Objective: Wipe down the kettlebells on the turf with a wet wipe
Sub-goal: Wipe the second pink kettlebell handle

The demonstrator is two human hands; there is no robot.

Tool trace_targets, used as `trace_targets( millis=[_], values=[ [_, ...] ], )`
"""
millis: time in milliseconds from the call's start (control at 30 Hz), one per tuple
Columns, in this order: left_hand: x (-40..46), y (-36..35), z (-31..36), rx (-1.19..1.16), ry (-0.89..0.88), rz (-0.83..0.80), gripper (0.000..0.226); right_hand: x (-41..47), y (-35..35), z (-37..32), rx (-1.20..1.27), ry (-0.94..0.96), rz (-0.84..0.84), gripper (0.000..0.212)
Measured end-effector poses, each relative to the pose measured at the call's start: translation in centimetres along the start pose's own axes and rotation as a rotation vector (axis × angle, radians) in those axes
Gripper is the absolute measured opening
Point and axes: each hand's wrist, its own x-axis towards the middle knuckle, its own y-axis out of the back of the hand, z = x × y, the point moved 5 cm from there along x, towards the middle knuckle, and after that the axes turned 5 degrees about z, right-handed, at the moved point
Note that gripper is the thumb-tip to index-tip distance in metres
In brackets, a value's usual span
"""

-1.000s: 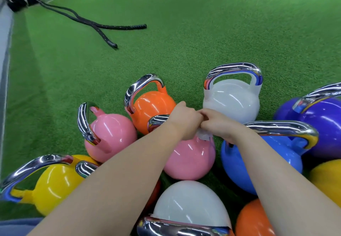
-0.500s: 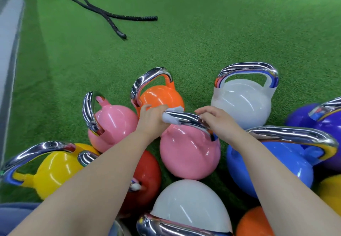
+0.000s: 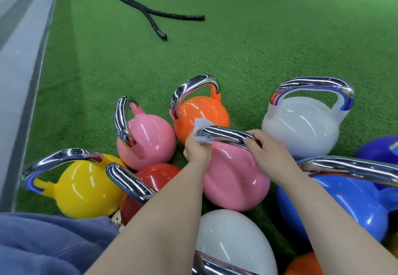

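Note:
Several bright kettlebells with chrome handles stand bunched on the green turf (image 3: pixel 258 38). At the centre is a pink kettlebell (image 3: pixel 234 180). My left hand (image 3: pixel 197 151) pinches a white wet wipe (image 3: pixel 201 127) around the left end of its chrome handle (image 3: pixel 224 135). My right hand (image 3: pixel 270 155) grips the right end of the same handle. Around it stand an orange kettlebell (image 3: pixel 200 113), a second pink one (image 3: pixel 148 141), a white one (image 3: pixel 301 126), a blue one (image 3: pixel 344 201), a red one (image 3: pixel 155 175) and a yellow one (image 3: pixel 86 190).
A black battle rope (image 3: pixel 155 14) lies on the turf far ahead. A grey ledge (image 3: pixel 19 63) runs along the left edge. Another white kettlebell (image 3: pixel 234 240) sits under my arms, a purple one (image 3: pixel 379 150) at the right edge. Blue-grey cloth (image 3: pixel 43 244) fills the lower left.
A second ago both hands met at the middle of the pink kettlebell's handle. My left hand has since slid the wipe to the handle's left end, and my right hand now grips the right end.

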Motion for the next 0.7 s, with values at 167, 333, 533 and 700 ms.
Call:
trace_targets(
  millis=[167,333,533,700],
  values=[
    [0.3,-1.1,-2.4,-0.096,0.153,-0.119,0.028,-0.3,-0.2,0.0,-0.025,0.047,0.028,0.011],
    [0.3,-1.7,-3.0,-0.143,0.167,-0.152,0.014,-0.2,-0.2,0.1,-0.078,0.079,0.05,0.012],
    [-0.2,-2.0,-3.5,-0.22,0.271,-0.141,0.041,0.0,-0.3,0.0,-0.102,0.08,0.034,0.023],
    [-0.1,-1.3,-2.1,-0.143,0.226,-0.218,0.01,0.0,-0.3,0.2,-0.086,0.055,0.031,0.021]
  ],
)
